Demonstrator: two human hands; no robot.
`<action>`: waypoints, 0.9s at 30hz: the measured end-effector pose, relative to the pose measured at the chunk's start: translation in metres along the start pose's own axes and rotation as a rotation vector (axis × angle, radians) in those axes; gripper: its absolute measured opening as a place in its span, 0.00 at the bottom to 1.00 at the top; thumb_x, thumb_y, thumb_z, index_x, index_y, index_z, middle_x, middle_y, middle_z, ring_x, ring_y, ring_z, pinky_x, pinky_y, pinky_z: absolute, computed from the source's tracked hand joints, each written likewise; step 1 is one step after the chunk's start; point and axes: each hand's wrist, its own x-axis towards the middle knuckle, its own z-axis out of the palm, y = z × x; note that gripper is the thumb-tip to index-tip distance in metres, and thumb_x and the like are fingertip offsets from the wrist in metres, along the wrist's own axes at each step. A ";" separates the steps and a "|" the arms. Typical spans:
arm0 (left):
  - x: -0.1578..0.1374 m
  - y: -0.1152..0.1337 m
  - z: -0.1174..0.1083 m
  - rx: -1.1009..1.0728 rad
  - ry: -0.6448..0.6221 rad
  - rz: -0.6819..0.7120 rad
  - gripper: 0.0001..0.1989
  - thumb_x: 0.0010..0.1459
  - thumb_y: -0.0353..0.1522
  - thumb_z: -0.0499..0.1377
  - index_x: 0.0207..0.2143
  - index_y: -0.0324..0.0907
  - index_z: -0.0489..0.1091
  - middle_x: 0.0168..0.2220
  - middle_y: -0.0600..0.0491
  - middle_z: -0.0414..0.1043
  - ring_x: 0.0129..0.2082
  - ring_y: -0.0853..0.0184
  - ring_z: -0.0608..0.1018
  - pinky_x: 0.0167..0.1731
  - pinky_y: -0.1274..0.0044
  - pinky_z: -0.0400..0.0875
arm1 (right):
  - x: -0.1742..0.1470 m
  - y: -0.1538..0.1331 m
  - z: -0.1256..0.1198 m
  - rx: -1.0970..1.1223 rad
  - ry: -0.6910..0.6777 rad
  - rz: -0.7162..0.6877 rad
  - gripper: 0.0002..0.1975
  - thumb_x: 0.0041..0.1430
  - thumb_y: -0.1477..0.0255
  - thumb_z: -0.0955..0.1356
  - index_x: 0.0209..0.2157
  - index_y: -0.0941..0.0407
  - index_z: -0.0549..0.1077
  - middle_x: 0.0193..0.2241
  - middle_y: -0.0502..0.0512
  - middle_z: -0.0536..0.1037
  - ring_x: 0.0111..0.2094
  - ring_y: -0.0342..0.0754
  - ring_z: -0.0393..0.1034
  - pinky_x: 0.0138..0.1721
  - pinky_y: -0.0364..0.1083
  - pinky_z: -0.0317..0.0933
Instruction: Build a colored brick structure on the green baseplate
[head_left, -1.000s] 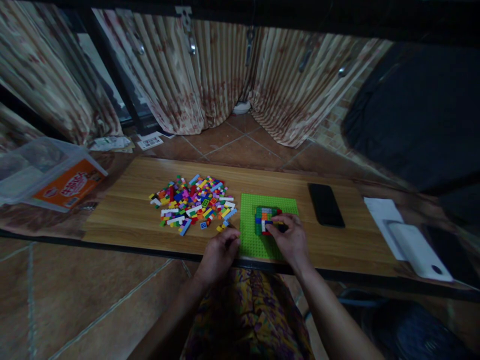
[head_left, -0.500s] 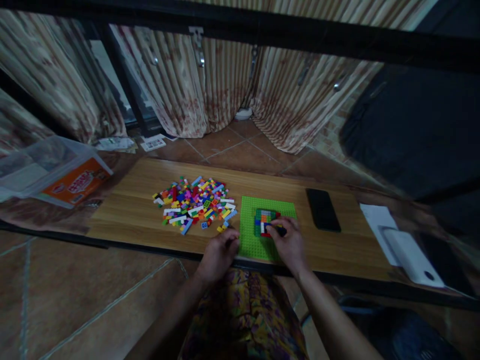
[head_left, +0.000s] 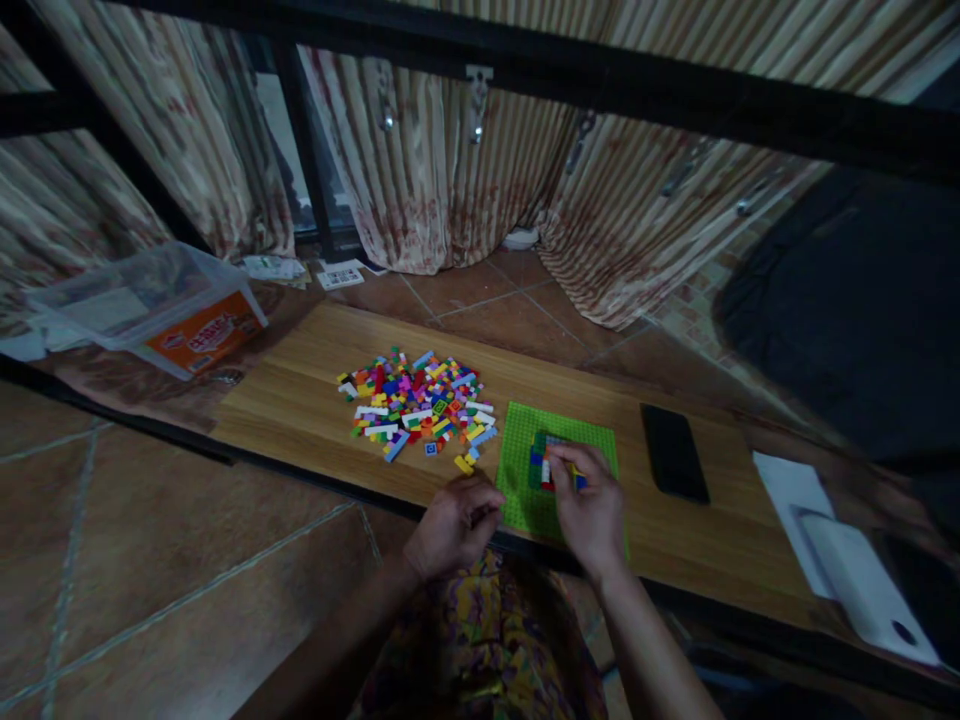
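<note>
On the dim bench (head_left: 315,390), the build (head_left: 541,462) is pinched by the right hand (head_left: 592,505); the left hand (head_left: 459,520), curled, holds the plate (head_left: 525,500). Bricks could be misaligned unseen.

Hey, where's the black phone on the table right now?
In the head view the black phone lies flat on the wooden table, right of the green baseplate and the right hand, with a white paper farther right.
</note>
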 end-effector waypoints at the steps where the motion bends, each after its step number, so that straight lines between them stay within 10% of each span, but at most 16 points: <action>1: 0.000 0.000 0.000 0.013 -0.007 0.016 0.05 0.56 0.26 0.56 0.34 0.41 0.70 0.30 0.52 0.70 0.32 0.68 0.73 0.34 0.77 0.67 | -0.001 -0.005 0.006 -0.015 -0.055 -0.028 0.10 0.62 0.67 0.63 0.36 0.53 0.76 0.38 0.56 0.76 0.43 0.51 0.69 0.46 0.52 0.63; 16: -0.003 -0.005 0.005 0.044 0.024 0.121 0.11 0.49 0.23 0.55 0.36 0.40 0.71 0.33 0.50 0.71 0.35 0.65 0.73 0.38 0.75 0.69 | 0.019 -0.029 0.068 -0.017 -0.395 -0.054 0.07 0.55 0.68 0.68 0.34 0.53 0.77 0.33 0.53 0.78 0.37 0.50 0.71 0.42 0.49 0.64; 27: -0.003 -0.005 0.005 0.052 0.010 0.122 0.13 0.47 0.23 0.55 0.36 0.42 0.71 0.31 0.52 0.71 0.33 0.65 0.72 0.36 0.75 0.69 | 0.029 -0.023 0.077 -0.143 -0.378 -0.219 0.12 0.59 0.74 0.64 0.37 0.51 0.78 0.38 0.55 0.75 0.41 0.51 0.70 0.44 0.49 0.64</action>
